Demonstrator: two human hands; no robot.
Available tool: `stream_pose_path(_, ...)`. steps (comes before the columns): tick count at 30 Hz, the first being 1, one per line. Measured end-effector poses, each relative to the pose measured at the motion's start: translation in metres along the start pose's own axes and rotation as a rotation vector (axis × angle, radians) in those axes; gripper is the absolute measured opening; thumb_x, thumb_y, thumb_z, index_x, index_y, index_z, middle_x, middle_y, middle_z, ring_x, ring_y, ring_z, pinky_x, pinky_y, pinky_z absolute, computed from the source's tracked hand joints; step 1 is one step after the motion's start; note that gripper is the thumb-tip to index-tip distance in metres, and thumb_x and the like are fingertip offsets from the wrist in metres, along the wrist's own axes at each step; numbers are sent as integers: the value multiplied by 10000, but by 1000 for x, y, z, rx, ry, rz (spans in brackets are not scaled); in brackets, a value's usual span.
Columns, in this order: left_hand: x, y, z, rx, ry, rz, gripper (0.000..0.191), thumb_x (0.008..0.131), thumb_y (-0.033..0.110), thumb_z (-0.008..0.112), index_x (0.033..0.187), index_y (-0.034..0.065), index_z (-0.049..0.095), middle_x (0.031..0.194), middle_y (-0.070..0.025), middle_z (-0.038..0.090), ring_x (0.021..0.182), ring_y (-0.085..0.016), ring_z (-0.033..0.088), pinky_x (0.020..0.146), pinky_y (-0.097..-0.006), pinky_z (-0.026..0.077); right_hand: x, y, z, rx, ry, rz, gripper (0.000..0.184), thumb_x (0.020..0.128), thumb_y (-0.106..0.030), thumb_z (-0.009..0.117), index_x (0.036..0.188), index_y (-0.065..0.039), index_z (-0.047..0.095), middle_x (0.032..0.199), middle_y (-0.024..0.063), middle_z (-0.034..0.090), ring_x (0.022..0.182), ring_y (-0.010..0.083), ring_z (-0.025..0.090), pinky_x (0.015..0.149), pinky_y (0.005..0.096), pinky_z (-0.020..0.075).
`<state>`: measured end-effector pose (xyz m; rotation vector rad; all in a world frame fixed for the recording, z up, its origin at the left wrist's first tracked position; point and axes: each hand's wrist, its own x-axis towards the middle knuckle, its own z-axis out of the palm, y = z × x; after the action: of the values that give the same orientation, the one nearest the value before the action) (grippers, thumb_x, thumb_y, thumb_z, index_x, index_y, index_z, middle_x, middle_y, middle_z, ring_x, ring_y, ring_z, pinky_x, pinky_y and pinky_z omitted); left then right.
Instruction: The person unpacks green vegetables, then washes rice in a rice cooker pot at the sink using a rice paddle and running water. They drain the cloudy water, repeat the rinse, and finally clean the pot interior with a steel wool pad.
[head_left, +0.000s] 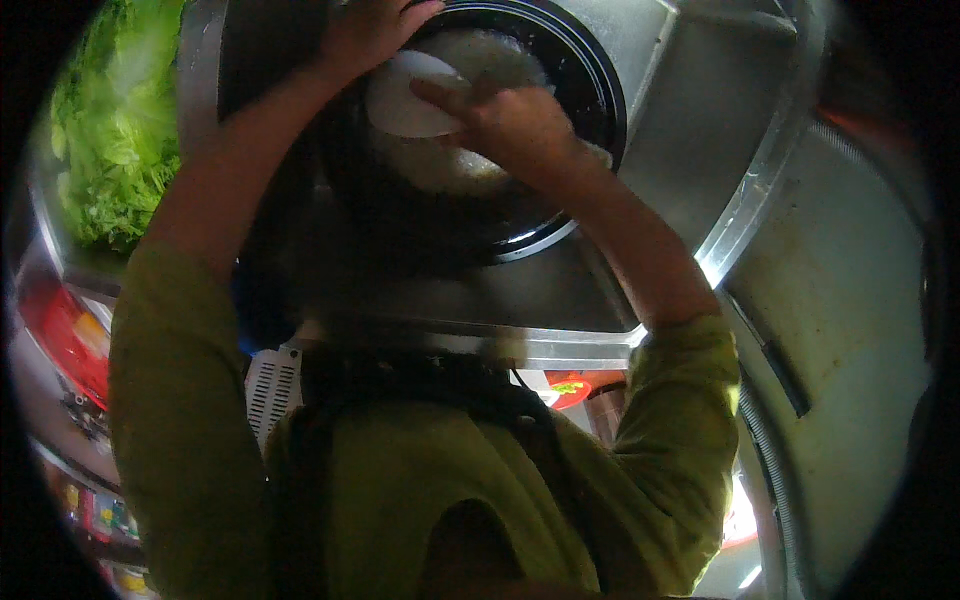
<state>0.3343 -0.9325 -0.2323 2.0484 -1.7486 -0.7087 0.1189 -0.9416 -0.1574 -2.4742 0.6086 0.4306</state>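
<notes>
In the head view, a round black basin (611, 97) sits in a stainless steel sink (690, 97). My right hand (517, 127) is over the basin and grips a smooth white dish (397, 105), with one finger laid across it. Whether the dish is a bowl or a plate cannot be told. Around and under it is something pale and wet (495, 56), perhaps cloudy water or more dishes. My left hand (371, 34) is at the far rim of the basin, cut by the top of the picture. Its fingertips are near the rim, but its grip is unclear.
Leafy green lettuce (120, 135) fills a metal compartment on the left. Below that is a red container (60, 337). The sink's front edge (570, 349) runs before my body. Along the right lie a black-handled tool (784, 379) and a ribbed hose (772, 457).
</notes>
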Motion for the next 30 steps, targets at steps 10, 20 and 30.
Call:
stream_pose_path(10,15,5,-14,38,-6,79,386,858,416,551,906,34,573,821,-201,611,812,-390,583,689,-435,459,-2,-13,22,91,223,-166,489,809,-331,565,1276,-241,455,963,194,613,778,339,638,638,435,522)
stream_pose_path(20,28,38,2,-206,-68,20,388,835,285,586,1095,-2,553,1069,-213,560,1004,-340,531,874,-416,403,26,-19,23,-41,101,-63,426,813,-212,542,1237,-199,500,802,153,637,738,297,645,588,410,519)
stream_pose_path(30,-15,-16,-8,-97,-144,-145,503,867,490,501,1085,40,561,1005,-209,607,945,-366,579,799,-417,451,26,-32,21,-10,39,-139,451,806,-236,541,1251,-192,484,857,153,631,743,299,634,604,392,519)
